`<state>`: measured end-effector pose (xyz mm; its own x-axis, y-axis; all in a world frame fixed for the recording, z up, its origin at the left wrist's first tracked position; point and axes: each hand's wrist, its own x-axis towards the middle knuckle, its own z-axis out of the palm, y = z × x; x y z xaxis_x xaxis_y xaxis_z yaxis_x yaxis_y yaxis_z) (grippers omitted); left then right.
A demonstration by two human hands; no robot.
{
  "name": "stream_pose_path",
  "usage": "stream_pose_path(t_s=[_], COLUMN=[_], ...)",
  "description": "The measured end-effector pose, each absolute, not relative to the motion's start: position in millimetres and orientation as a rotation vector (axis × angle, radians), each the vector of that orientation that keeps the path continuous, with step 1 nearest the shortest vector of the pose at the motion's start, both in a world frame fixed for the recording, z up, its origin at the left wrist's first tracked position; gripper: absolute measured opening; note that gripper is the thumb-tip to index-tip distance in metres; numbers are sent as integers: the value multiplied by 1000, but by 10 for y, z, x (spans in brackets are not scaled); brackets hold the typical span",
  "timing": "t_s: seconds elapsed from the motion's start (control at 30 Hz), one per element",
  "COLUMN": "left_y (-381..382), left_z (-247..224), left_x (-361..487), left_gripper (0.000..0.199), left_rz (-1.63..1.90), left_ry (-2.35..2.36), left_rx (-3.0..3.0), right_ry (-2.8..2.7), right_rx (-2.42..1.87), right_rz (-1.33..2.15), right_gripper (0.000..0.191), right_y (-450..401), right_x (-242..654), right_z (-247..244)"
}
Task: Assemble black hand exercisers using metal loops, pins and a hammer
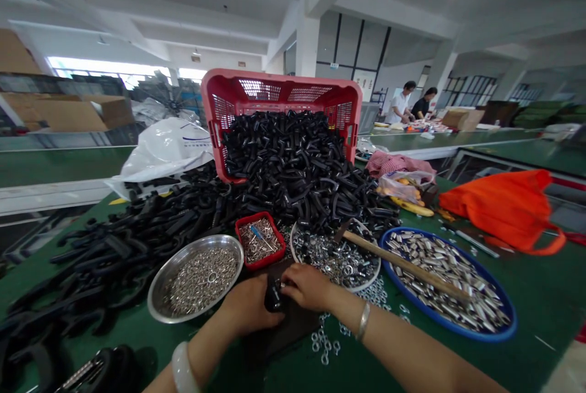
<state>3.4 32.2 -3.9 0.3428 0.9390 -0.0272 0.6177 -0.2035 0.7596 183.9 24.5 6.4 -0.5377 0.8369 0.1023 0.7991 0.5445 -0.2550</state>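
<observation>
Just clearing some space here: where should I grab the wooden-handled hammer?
Grip the hammer's wooden handle around its middle, coming down from above on the side of your right hand. The long straight shaft slants across the blue-rimmed tray of metal sleeves, while its dark head sits at the far end, by the plate of nuts.

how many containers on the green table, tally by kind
red plastic crate: 1
round steel bowl: 1
small red tray: 1
white-rimmed dish: 1
blue-rimmed round tray: 1
total: 5
</observation>
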Motion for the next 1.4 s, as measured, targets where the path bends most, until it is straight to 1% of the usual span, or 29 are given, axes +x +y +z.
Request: stream_pose_path(t_s=[0.1,0.17,0.3,0.4,0.47,0.53,0.6,0.63,0.7,0.77,0.83,0.9,1.0,1.13,1.2,1.3,1.37,1.4], left_y=[262,223,169,152,175,262,439,559,832,1089,1271,1360,1364,1309,1290,1250,1203,1175], left_z=[-101,-135,-198,-186,-112,16,163,228,315,333,295,234,163,170,205,261,285,292], left_x=[48,34,-16,-47,-77,-119,-163,-178,-175,-123,-37,48,111,81,48,-2,-32,-45], left_gripper=[48,48,54,65,68,57,41,37,31,25,24,25,21,22,22,26,29,30], left_rz=[456,404,364,364,371,408,433,418,229,132,86,58,53,89,115,165,203,221], left_ry=[1482,1512,1491,1493,1487,1532,1688,1796,1898,1864,1794,1742,1734,1819,1871,1929,1936,1934], left_rx=[2452,2602,2652,2607,2601,2594,2551,2515,2465,2468,2486,2490,2471,2410,2362,2299,2288,2284], right_ry=[-2454,-2407,-2395,-2415,-2379,-2267,-2132,-2066,-1916,-1842,-1847,-1905,-1966,-1917,-1862,-1712,-1565,-1483], right_rx=[-1585,-1702,-1841,-1824,-1801,-1867,-2024,-2119,-2364,-2563,-2612,-2518,-2359,-2364,-2374,-2314,-2166,-2053], right_rz=[179,126,46,-21,-96,-220,-366,-434,-488,-336,-151,-102,-144,22,128,126,158,228], right_gripper=[24,24,22,27,30,32,31,31,30,30,32,34,35,37,37,37,38,38], right_y=[184,144,87,81,96,128,173,197,234,247,235,209,186,217,223,160,71,17], right_x=[1780,1739,1693,1749,1883,2120,2447,2631,3002,3328,3568,3710,3777,3752,3740,3698,3616,3552], right_z=[4,-8,20,94,166,241,292,303,287,224,133,39,-37,48,125,181,162,142])
